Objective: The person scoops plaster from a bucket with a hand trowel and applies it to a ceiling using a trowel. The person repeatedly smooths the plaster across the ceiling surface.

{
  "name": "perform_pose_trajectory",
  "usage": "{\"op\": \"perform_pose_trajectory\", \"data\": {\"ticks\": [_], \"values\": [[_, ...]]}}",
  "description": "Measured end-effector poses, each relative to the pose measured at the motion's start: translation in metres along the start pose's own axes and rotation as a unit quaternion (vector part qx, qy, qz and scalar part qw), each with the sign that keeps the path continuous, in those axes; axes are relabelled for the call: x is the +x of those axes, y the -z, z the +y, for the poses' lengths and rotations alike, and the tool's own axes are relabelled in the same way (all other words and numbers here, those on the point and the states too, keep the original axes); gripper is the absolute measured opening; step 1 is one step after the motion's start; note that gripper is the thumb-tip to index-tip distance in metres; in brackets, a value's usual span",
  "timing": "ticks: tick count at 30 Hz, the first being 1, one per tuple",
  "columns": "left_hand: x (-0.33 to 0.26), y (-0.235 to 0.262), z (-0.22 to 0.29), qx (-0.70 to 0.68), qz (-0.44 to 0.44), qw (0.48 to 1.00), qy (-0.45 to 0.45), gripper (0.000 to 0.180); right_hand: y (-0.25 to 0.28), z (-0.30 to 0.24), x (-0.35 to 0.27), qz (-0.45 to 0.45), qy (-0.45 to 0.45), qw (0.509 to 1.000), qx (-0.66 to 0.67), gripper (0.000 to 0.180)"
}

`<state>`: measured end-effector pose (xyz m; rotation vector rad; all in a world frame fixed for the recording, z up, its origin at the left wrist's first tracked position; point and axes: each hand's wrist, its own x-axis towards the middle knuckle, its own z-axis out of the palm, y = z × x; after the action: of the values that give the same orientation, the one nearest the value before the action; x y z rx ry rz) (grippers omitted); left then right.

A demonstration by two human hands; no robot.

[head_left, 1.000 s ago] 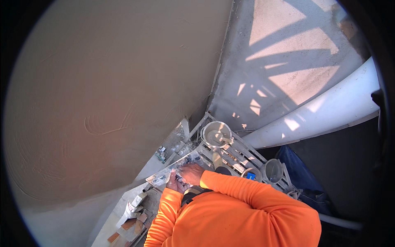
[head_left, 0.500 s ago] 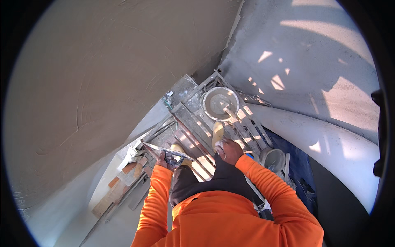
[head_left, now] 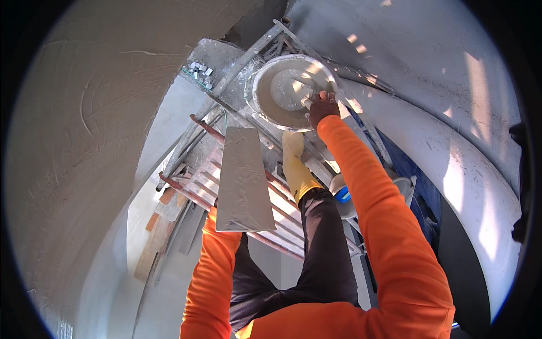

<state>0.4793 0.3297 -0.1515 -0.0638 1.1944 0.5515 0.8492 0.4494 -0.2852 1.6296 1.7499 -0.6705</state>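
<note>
Right hand (head_left: 322, 106) down at the rim of the round metal pan (head_left: 288, 90), grip curled over something small and pale at the near edge, impossible to tell exactly what. Wet grey plaster (head_left: 289, 87) inside, pooled just beyond the fingertips: likely heavy, sloppy, slippery on the metal. Best taken by the rim, stiff and thin, with both sides supported. Left hand hidden under the flat rectangular board (head_left: 244, 179), grip not visible, evidently carrying it from below; board looks stiff, smooth, smeared grey, level and well short of the pan, nearer the body. Pan resting on the scaffold platform (head_left: 282, 209), yellow boot (head_left: 297, 164) planted just below the right grip.
</note>
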Motion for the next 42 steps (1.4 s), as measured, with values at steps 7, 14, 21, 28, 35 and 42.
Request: {"op": "perform_pose_trajectory", "data": {"ticks": [7,14,21,28,35,42], "values": [[0.089,0.014,-0.011,0.123,-0.104,0.987,-0.001,0.062,-0.038,-0.006,0.041,0.088,-0.032,0.994,0.054,0.039],[0.160,-0.035,-0.022,0.220,-0.242,0.945,-0.016,0.081,-0.073,0.002,-0.089,0.221,-0.036,0.943,0.247,0.039],[0.221,-0.058,-0.033,0.258,-0.236,0.936,-0.037,0.099,-0.121,-0.025,-0.087,0.263,0.032,0.921,0.286,0.039],[0.246,-0.020,0.020,0.255,-0.200,0.946,0.021,0.118,-0.191,-0.004,-0.117,0.155,-0.015,0.972,0.177,0.049],[0.237,-0.014,0.044,0.440,-0.327,0.814,-0.193,0.071,-0.171,0.006,-0.115,0.305,-0.032,0.915,0.262,0.045],[0.251,-0.044,0.011,0.496,-0.377,0.760,-0.185,0.049,-0.114,-0.002,-0.125,0.334,0.254,0.891,0.176,0.055]]}}
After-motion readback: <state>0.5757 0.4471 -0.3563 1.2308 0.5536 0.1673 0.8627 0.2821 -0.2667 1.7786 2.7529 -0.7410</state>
